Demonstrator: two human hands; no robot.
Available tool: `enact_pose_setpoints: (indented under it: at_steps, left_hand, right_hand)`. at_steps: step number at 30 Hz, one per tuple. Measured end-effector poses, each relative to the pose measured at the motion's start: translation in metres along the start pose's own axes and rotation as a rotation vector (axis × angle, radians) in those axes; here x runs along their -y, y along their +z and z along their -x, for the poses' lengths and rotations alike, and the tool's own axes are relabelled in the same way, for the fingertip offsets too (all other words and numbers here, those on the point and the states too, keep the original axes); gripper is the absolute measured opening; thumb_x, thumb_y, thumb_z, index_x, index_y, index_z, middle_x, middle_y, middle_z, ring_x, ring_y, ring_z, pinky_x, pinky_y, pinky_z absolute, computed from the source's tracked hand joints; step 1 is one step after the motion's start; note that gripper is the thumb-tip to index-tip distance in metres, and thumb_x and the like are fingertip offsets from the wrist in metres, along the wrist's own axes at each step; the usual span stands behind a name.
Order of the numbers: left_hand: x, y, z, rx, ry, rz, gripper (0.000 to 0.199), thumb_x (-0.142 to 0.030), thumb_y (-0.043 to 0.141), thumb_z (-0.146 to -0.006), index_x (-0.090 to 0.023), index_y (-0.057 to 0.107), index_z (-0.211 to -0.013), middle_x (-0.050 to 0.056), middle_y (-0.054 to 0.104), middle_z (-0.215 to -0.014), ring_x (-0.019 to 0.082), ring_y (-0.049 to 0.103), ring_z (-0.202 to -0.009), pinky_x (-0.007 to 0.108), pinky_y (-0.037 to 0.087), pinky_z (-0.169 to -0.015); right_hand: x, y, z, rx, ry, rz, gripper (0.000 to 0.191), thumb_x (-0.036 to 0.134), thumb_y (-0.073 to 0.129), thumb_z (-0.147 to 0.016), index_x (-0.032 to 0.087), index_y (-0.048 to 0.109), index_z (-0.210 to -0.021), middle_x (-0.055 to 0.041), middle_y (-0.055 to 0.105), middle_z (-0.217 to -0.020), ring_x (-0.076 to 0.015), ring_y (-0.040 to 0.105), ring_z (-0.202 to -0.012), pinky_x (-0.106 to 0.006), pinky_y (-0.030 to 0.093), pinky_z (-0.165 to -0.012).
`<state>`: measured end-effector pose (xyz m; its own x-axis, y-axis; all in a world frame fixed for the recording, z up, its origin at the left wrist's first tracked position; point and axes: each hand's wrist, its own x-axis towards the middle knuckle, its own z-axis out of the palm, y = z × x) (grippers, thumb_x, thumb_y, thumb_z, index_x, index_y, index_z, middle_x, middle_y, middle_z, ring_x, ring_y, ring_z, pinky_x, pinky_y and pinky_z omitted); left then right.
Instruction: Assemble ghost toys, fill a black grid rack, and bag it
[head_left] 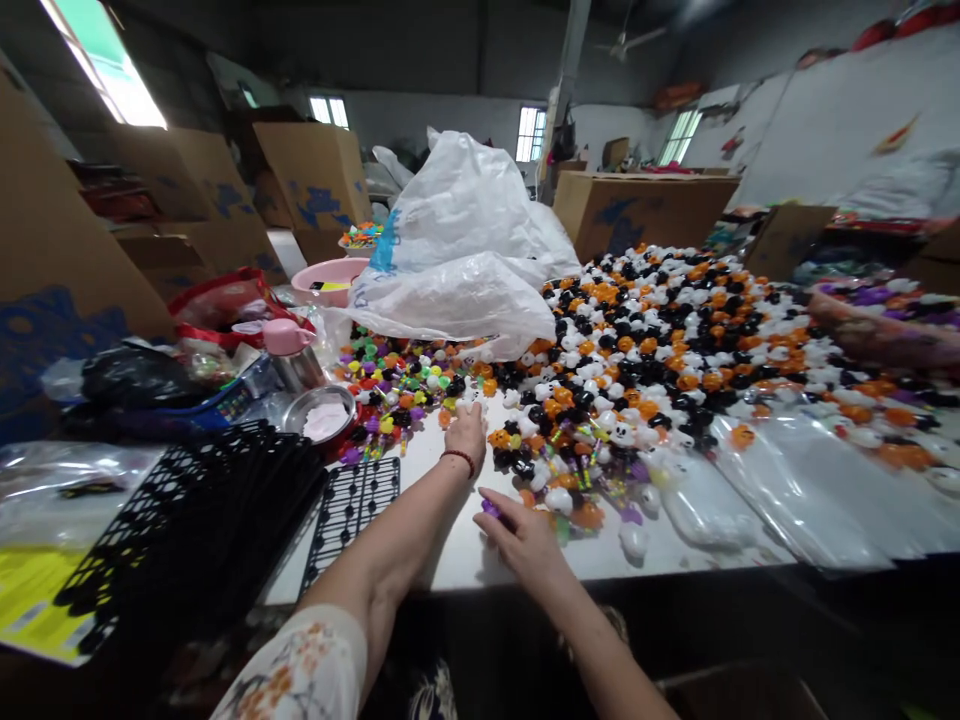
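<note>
My left hand, with a red bead bracelet at the wrist, reaches forward over the white table. Its fingers are drawn together at a small white plastic figure by the edge of the colourful pile. Nearer to me, my right hand has a small purple plastic piece between thumb and fingers. Beyond it spreads a heap of orange, black and white plastic figures. Smaller multicoloured pieces lie to the left of the heap. A black plastic grid tray rests left of my left forearm.
A stack of black grid trays stands at the left, near a metal bowl and a pink-lidded flask. A big white plastic sack rises behind. Clear plastic bags lie at right. Cardboard boxes stand farther back.
</note>
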<state>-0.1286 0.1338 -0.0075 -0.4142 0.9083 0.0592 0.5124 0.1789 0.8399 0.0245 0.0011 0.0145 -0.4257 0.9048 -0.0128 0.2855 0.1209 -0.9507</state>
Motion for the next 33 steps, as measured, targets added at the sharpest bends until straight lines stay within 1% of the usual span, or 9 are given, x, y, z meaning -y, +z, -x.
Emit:
enact_pose_setpoints:
  at_steps: [2,5,8,11,15,18,23,28,33]
  left_hand:
    - [-0.001,-0.001,-0.001,0.009,-0.022,0.033,0.031,-0.015,0.056,-0.082,-0.020,0.058,-0.112,0.014,0.047,-0.126,0.031,0.048,-0.119,0.047,0.037,-0.101]
    - [-0.001,-0.011,0.004,0.048,-0.066,0.149,0.031,-0.015,0.051,-0.082,-0.020,0.054,-0.112,0.013,0.052,-0.116,0.027,0.053,-0.111,0.042,0.044,-0.094]
    - [0.001,-0.032,0.024,0.147,-0.116,0.331,0.027,-0.023,0.044,-0.087,-0.020,0.051,-0.113,0.008,0.058,-0.098,0.020,0.060,-0.087,0.036,0.052,-0.078]
    - [0.003,-0.057,0.056,0.242,-0.133,0.493,0.025,-0.030,0.041,-0.089,-0.019,0.054,-0.107,0.008,0.060,-0.088,0.017,0.060,-0.075,0.033,0.054,-0.070]
    - [0.007,-0.087,0.101,0.389,-0.241,0.901,0.027,-0.034,0.046,-0.088,-0.018,0.058,-0.105,0.012,0.061,-0.094,0.017,0.058,-0.076,0.030,0.050,-0.061]
    - [0.007,-0.097,0.127,0.506,-0.359,1.120,0.030,-0.038,0.054,-0.087,-0.019,0.058,-0.109,0.010,0.059,-0.090,0.013,0.054,-0.071,0.021,0.041,-0.052]
    - [0.002,-0.096,0.153,0.503,-0.317,1.027,0.035,-0.051,0.061,-0.084,-0.022,0.052,-0.102,-0.001,0.050,-0.073,0.006,0.040,-0.054,0.015,0.020,-0.043]
    - [0.000,-0.091,0.161,0.428,-0.199,0.782,0.039,-0.059,0.053,-0.085,-0.021,0.048,-0.089,-0.005,0.045,-0.066,0.006,0.034,-0.049,0.017,0.024,-0.043]
    - [0.001,-0.088,0.164,0.391,-0.128,0.618,0.046,-0.066,0.048,-0.085,-0.020,0.051,-0.086,-0.005,0.044,-0.064,0.007,0.034,-0.050,0.019,0.029,-0.045]
  right_hand:
    - [-0.002,-0.005,0.004,-0.026,-0.049,0.056,0.049,0.047,0.056,-0.088,0.021,0.062,-0.129,-0.0033,0.070,-0.081,-0.0180,0.064,-0.066,-0.031,0.054,-0.064]
    - [-0.002,-0.015,0.007,-0.142,-0.164,0.142,0.047,0.036,0.051,-0.089,0.020,0.057,-0.132,-0.0088,0.070,-0.105,-0.0226,0.066,-0.091,-0.039,0.053,-0.085]
    - [0.002,-0.023,0.008,-0.180,-0.121,0.106,0.046,0.034,0.048,-0.090,0.018,0.052,-0.133,-0.0084,0.071,-0.096,-0.0218,0.067,-0.085,-0.037,0.054,-0.080]
    - [0.009,-0.029,0.009,-0.199,-0.097,0.058,0.041,0.040,0.052,-0.091,0.018,0.059,-0.124,-0.0053,0.070,-0.087,-0.0202,0.067,-0.078,-0.033,0.054,-0.072]
    - [0.015,-0.033,0.008,-0.260,-0.191,0.046,0.040,0.043,0.055,-0.091,0.021,0.065,-0.123,-0.0078,0.070,-0.110,-0.0225,0.065,-0.099,-0.036,0.051,-0.087]
    - [0.017,-0.032,0.008,-0.235,-0.222,0.013,0.038,0.042,0.057,-0.091,0.022,0.067,-0.121,-0.0084,0.069,-0.115,-0.0235,0.063,-0.105,-0.037,0.051,-0.091]
    - [0.023,-0.026,0.015,-0.174,-0.250,-0.027,0.030,0.039,0.064,-0.087,0.021,0.073,-0.109,-0.0078,0.072,-0.106,-0.0222,0.067,-0.096,-0.035,0.054,-0.084]
    - [0.031,-0.026,0.022,-0.124,-0.324,0.054,0.023,0.035,0.064,-0.088,0.023,0.074,-0.105,-0.0056,0.074,-0.096,-0.0199,0.066,-0.088,-0.034,0.053,-0.082]
    - [0.031,-0.031,0.026,-0.100,-0.328,0.075,0.023,0.035,0.062,-0.090,0.024,0.074,-0.105,-0.0057,0.074,-0.098,-0.0206,0.066,-0.091,-0.035,0.052,-0.085]
